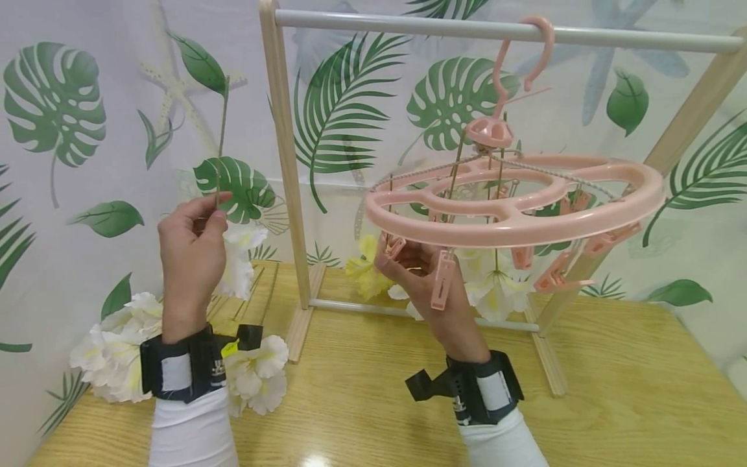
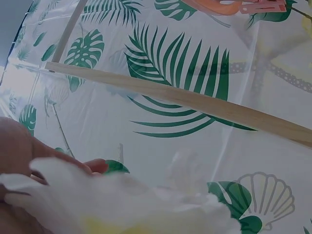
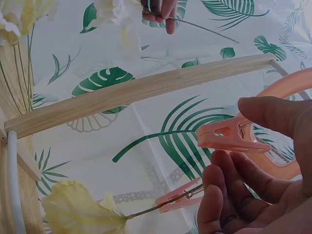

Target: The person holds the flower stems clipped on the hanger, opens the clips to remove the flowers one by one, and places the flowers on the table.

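Observation:
My left hand is raised at the left, thumb and fingertips pinching the thin stem of a white artificial flower. The stem points up, and the bloom hangs below the hand, partly behind it. It fills the bottom of the left wrist view. Under the near left rim of a pink round clip hanger, my right hand pinches a pink clothespin, thumb on one handle and fingers against the other. Close to those fingers, a yellow flower hangs beside another pink clothespin.
The hanger hooks over the white bar of a wooden stand. Other pink clips dangle from it, and white flowers hang behind my right hand. Several white flowers lie on the wooden table at the left. A leaf-print sheet backs everything.

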`<action>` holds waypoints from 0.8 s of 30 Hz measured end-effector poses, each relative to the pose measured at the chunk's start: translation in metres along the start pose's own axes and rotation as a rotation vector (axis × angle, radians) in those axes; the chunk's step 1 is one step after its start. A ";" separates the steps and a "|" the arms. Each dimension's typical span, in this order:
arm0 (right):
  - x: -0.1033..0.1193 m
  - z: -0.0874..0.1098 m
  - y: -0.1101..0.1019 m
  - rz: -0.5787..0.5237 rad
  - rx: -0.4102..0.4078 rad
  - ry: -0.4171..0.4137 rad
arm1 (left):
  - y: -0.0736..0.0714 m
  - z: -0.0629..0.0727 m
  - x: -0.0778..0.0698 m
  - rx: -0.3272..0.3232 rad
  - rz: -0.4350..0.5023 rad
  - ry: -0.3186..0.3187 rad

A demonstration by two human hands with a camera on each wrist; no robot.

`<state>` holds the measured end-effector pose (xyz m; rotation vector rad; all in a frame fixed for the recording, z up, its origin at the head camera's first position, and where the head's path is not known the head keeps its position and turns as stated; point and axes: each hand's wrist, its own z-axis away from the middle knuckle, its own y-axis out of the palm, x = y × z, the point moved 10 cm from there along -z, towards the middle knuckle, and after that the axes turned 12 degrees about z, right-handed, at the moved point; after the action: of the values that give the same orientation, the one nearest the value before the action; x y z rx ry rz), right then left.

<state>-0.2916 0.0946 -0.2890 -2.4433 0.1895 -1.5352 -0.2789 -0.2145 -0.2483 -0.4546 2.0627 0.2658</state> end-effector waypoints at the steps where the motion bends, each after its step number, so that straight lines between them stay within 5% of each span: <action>1: 0.000 0.000 0.000 -0.006 0.004 -0.002 | 0.000 0.000 0.002 0.002 -0.015 -0.015; 6: 0.001 0.001 0.001 -0.042 0.022 -0.013 | 0.000 -0.001 0.009 0.009 -0.127 -0.094; 24: 0.003 0.002 0.001 -0.064 0.053 -0.071 | -0.011 0.001 0.025 0.002 -0.433 -0.215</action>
<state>-0.2887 0.0929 -0.2873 -2.4798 0.0580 -1.4569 -0.2853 -0.2300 -0.2706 -0.8186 1.7060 0.0493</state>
